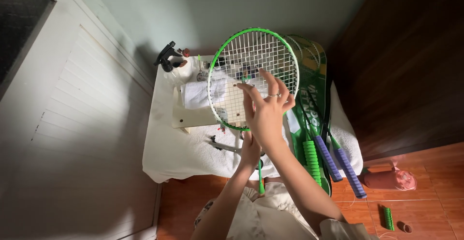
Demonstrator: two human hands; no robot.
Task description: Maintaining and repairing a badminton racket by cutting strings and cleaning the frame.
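I hold a green-framed badminton racket with white strings upright over a small table. My left hand grips its thin green shaft just below the head. My right hand is raised against the string bed, fingers spread and fingertips touching the strings near the middle right. A ring shows on one finger. The lower end of the shaft points down toward my lap.
The table has a white cloth, with a folded white towel, a cream board, a black spray bottle and small tools. More rackets with green and purple grips lie on a green racket bag at right. A pink bottle lies on the wooden floor.
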